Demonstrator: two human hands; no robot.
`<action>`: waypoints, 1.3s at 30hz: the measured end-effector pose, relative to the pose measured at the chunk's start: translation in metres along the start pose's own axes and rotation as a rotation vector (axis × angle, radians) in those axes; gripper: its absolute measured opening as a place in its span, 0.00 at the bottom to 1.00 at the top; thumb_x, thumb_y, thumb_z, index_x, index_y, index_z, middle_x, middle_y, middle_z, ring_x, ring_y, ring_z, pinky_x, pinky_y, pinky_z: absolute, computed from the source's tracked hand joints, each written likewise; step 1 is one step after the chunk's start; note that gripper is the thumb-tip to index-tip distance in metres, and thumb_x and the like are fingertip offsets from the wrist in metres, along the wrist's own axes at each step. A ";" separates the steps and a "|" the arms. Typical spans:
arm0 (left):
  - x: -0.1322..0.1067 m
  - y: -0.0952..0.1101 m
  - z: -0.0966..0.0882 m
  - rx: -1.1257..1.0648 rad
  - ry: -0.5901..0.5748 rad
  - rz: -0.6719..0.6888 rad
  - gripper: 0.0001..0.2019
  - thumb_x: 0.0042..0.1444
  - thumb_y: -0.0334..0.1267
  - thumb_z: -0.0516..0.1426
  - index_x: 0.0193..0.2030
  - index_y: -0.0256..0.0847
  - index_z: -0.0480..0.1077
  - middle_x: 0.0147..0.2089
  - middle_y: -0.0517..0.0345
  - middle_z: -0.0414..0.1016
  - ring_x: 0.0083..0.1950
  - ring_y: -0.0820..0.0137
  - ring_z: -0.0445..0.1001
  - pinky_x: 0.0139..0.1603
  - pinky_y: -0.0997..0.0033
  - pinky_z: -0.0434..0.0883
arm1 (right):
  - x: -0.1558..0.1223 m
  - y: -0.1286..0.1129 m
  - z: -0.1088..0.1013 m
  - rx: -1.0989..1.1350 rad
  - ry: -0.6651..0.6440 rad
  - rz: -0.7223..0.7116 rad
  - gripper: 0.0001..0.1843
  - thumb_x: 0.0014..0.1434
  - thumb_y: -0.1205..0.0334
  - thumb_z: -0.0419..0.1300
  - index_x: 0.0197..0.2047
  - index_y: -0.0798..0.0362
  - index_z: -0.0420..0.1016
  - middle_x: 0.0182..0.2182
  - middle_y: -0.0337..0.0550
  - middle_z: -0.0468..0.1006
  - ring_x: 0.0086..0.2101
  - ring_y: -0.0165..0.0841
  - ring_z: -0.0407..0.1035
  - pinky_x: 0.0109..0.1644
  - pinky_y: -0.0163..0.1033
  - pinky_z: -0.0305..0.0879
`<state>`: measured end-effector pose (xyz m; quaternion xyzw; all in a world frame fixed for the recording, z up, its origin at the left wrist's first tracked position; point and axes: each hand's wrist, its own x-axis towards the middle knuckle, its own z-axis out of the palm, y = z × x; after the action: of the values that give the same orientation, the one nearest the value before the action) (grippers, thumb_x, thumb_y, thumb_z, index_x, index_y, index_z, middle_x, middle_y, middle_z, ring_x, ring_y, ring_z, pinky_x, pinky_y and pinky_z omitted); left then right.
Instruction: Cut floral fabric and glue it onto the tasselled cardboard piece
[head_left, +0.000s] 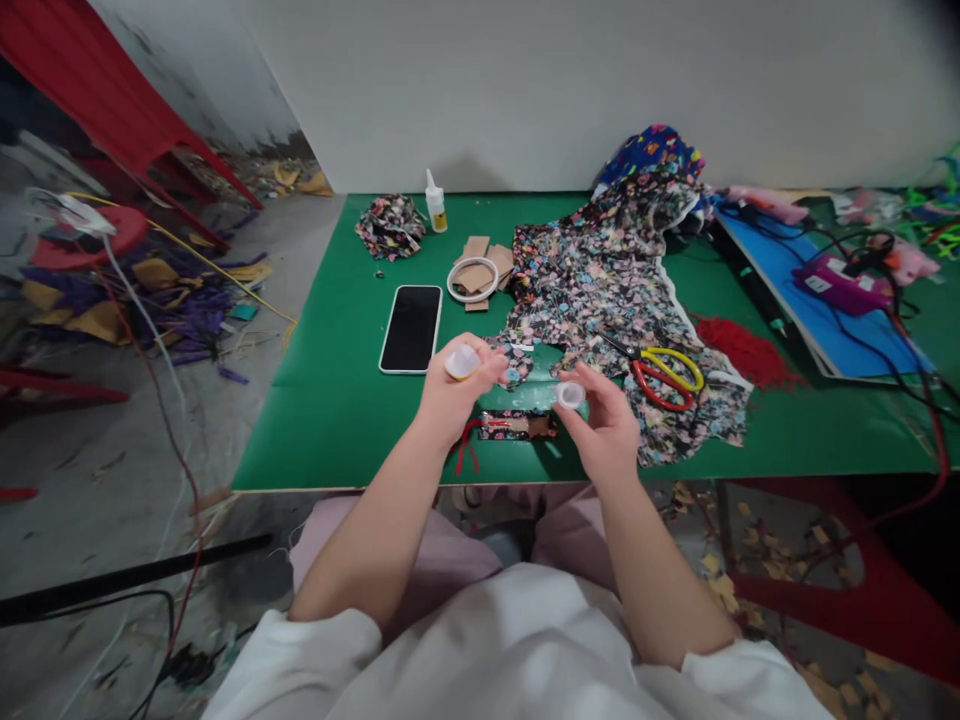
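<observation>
My left hand is closed around a small white bottle, its round base facing me and a trace of yellow at its edge. A small round translucent cap is pinched between the thumb and fingers of my right hand. Below and between both hands lies a narrow floral fabric strip with a brown piece on it and a red cord at its left end. Black floral fabric spreads behind my hands, with red-and-yellow-handled scissors on it.
On the green table are a phone, tape roll, cardboard pieces, bunched floral fabric and a glue bottle. To the right are red threads, a blue board and a purple glue gun with trailing cables.
</observation>
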<state>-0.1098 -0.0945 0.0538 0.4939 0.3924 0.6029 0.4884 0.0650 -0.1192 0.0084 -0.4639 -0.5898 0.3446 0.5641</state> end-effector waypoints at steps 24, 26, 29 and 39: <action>-0.011 0.002 0.013 0.536 -0.093 0.204 0.12 0.46 0.43 0.63 0.24 0.39 0.65 0.25 0.63 0.69 0.31 0.73 0.70 0.42 0.70 0.68 | -0.004 0.008 -0.002 0.256 -0.056 0.301 0.26 0.48 0.59 0.65 0.52 0.44 0.67 0.36 0.39 0.76 0.36 0.30 0.71 0.39 0.36 0.69; -0.013 0.003 0.013 0.596 -0.148 0.333 0.12 0.47 0.42 0.62 0.24 0.40 0.65 0.25 0.62 0.69 0.32 0.72 0.70 0.43 0.70 0.68 | -0.004 0.008 -0.002 0.267 -0.058 0.318 0.25 0.48 0.59 0.65 0.51 0.44 0.68 0.35 0.38 0.76 0.37 0.30 0.71 0.39 0.36 0.69; -0.014 0.005 0.012 0.586 -0.164 0.380 0.12 0.46 0.40 0.63 0.23 0.40 0.65 0.24 0.62 0.69 0.30 0.73 0.68 0.42 0.71 0.67 | -0.004 0.010 -0.002 0.294 -0.048 0.345 0.26 0.48 0.60 0.65 0.52 0.43 0.69 0.37 0.38 0.77 0.39 0.31 0.71 0.41 0.37 0.69; 0.005 -0.005 -0.003 -0.322 0.084 -0.155 0.13 0.52 0.48 0.57 0.29 0.41 0.61 0.23 0.67 0.63 0.26 0.78 0.67 0.44 0.69 0.69 | -0.006 0.014 -0.002 0.278 0.041 0.341 0.19 0.48 0.60 0.64 0.45 0.47 0.72 0.43 0.42 0.77 0.43 0.33 0.71 0.39 0.37 0.68</action>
<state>-0.1116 -0.0881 0.0495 0.3522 0.3478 0.6384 0.5895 0.0688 -0.1203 -0.0060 -0.4815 -0.4380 0.5033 0.5683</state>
